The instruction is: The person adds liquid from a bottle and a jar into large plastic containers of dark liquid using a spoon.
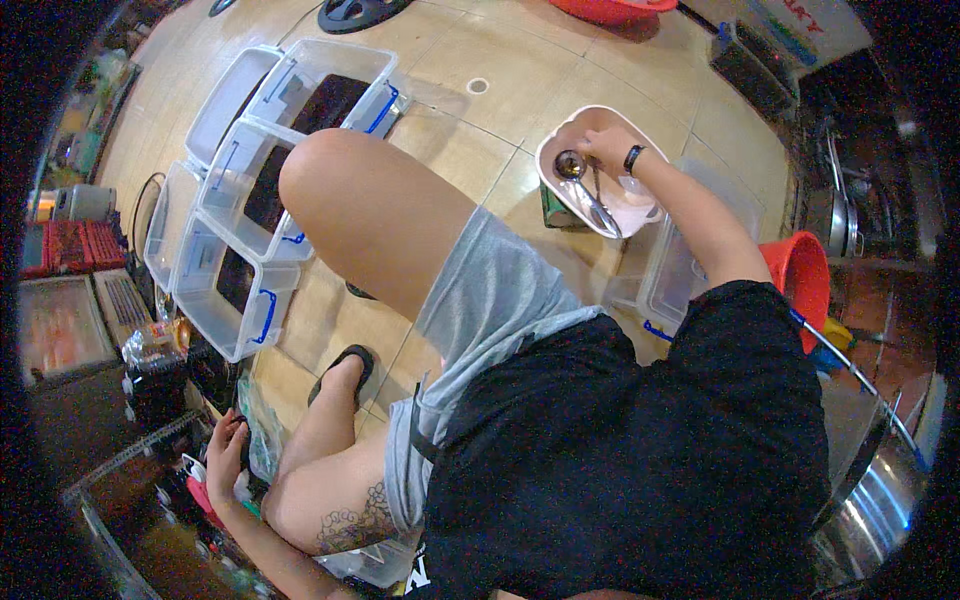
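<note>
My right hand [604,144], with a black band at the wrist, reaches into a pale pink plastic basin [639,217]. Its fingers are bent beside a metal ladle [570,164] whose handle lies towards the basin's near rim. A thinner dark utensil [597,180] lies just below the fingers; whether they grip it is unclear. Clear plastic [636,189] is also in the basin, which rests over a green box [559,208]. At the lower left, my left hand [227,454] hangs with bent fingers near a small dark thing; its hold is unclear. A greenish plastic bag [261,431] is beside it.
Several clear storage boxes [244,262] with blue latches stand on the tiled floor at the left. Another clear box [675,259] and a red bucket [796,277] are at the right. Red crates [82,246] and a dark rack [131,480] line the left side.
</note>
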Demonstrator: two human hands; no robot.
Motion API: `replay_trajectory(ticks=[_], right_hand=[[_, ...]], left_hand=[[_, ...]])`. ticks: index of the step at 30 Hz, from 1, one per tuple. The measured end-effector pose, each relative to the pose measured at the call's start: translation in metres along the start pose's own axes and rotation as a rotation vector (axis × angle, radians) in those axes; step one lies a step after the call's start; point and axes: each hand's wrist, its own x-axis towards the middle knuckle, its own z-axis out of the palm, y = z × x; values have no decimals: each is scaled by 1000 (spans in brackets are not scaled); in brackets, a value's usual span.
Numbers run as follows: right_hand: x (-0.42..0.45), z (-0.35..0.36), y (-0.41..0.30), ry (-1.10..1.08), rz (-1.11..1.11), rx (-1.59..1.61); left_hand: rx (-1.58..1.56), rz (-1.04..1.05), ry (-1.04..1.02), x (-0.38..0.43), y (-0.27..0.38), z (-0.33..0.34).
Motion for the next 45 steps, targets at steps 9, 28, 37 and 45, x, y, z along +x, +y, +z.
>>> replay_trajectory(ticks=[9,28,37,45], right_hand=[[-20,-65,1,-43,-192,-316],[159,-247,-119,394,-551,-87],[277,-231,-455,5,-375,1070],[291,-186,-576,-162,-662,774]], left_hand=[[65,-78,26,-3,-1,14],[-1014,63,1012,-23,-108,-52],[-1685,-162,1357,102,-314,-26],[-581,-484,2306,88,-514,-124]])
